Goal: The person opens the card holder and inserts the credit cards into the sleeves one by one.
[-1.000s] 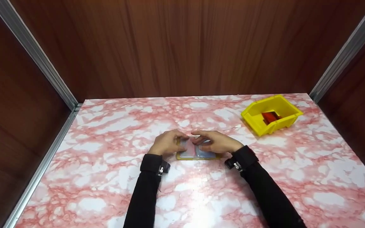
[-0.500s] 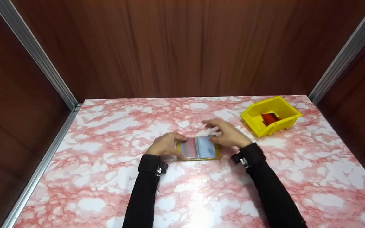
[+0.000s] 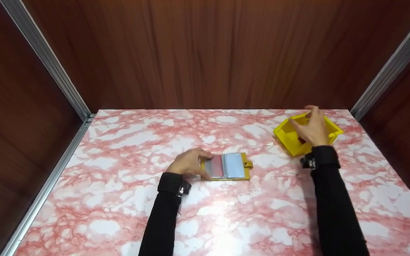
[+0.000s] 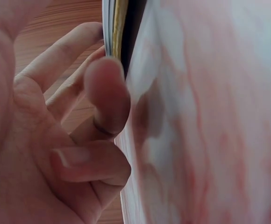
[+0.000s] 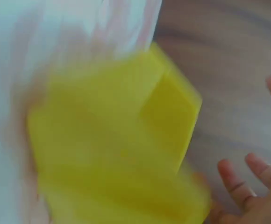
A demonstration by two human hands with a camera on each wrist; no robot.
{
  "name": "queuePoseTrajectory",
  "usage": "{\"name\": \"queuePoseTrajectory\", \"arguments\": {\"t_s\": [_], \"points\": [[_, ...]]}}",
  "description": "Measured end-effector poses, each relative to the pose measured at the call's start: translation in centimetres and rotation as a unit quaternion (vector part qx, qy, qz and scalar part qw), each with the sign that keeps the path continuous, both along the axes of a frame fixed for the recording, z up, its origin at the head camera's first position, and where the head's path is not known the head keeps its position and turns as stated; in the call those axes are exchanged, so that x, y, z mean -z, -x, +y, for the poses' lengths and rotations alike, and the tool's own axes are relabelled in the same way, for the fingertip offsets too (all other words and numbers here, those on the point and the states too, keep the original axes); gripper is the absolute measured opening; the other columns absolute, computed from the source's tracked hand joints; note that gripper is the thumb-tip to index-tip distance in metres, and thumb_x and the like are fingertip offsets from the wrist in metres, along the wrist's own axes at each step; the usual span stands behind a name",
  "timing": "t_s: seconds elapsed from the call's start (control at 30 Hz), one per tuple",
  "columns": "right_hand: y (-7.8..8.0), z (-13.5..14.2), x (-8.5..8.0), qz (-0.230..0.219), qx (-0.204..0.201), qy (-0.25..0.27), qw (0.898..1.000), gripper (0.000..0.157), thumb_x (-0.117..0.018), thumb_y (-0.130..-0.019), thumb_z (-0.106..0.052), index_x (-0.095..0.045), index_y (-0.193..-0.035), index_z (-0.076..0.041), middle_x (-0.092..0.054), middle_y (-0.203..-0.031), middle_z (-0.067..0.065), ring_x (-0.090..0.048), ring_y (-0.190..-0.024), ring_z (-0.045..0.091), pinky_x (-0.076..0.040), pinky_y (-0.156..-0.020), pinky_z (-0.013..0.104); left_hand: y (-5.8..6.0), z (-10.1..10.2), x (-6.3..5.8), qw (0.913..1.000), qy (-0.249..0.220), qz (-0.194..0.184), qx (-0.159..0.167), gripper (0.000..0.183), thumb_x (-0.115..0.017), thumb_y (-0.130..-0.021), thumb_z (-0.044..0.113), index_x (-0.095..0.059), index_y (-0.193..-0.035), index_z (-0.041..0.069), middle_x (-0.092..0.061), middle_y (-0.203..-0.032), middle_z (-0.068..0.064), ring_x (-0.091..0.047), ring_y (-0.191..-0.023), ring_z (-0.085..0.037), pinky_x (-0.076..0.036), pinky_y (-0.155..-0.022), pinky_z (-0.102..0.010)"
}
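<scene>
A mustard-yellow card holder [image 3: 235, 165] lies spread on the table, with clear plastic sleeves and a snap tab on its right side. My left hand [image 3: 187, 163] holds its left part, thumb at the near edge and fingers at the far edge. In the left wrist view, the holder's layered edge [image 4: 118, 28] shows by the fingertips. Over the yellow bin [image 3: 289, 143] is my right hand [image 3: 313, 129], its fingers spread and nothing seen between them. A dark red item [image 3: 301, 140] in the bin is mostly hidden behind that hand. The bin [image 5: 103, 135] looks blurred from the right wrist.
The table [image 3: 119, 199] has a pink and white marbled top. A brown wood-grain panel [image 3: 198, 53] stands along its back, with more panels and metal rails [image 3: 53, 74] at the sides.
My right hand has left the card holder and moved right and away to the bin, uncovering the holder's right sleeve and snap tab. The left hand has stayed at the holder.
</scene>
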State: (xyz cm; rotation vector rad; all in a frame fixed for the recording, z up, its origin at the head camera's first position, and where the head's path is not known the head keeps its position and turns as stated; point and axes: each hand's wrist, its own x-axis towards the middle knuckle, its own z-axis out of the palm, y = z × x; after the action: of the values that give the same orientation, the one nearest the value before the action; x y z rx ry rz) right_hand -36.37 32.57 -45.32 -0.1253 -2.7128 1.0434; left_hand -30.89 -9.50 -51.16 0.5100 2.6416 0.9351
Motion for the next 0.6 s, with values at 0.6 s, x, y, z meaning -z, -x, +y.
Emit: {"name": "queuePoseTrajectory", "arguments": {"t_s": [0.6], "points": [[1.0, 2.0, 0.9, -0.263, -0.009, -0.229, 0.937, 0.066, -0.061, -0.098, -0.054, -0.055, -0.124, 0.006, -0.06, -0.103, 0.028, -0.056, -0.093, 0.045, -0.047, -0.099, 0.064, -0.2, 0.0, 0.2, 0.9999, -0.015, -0.002, -0.007, 0.077, -0.1, -0.063, 0.036, -0.071, -0.134, 0.033, -0.059, -0.149, 0.011, -0.037, -0.152, -0.022, -0.033, -0.123, -0.045]]}}
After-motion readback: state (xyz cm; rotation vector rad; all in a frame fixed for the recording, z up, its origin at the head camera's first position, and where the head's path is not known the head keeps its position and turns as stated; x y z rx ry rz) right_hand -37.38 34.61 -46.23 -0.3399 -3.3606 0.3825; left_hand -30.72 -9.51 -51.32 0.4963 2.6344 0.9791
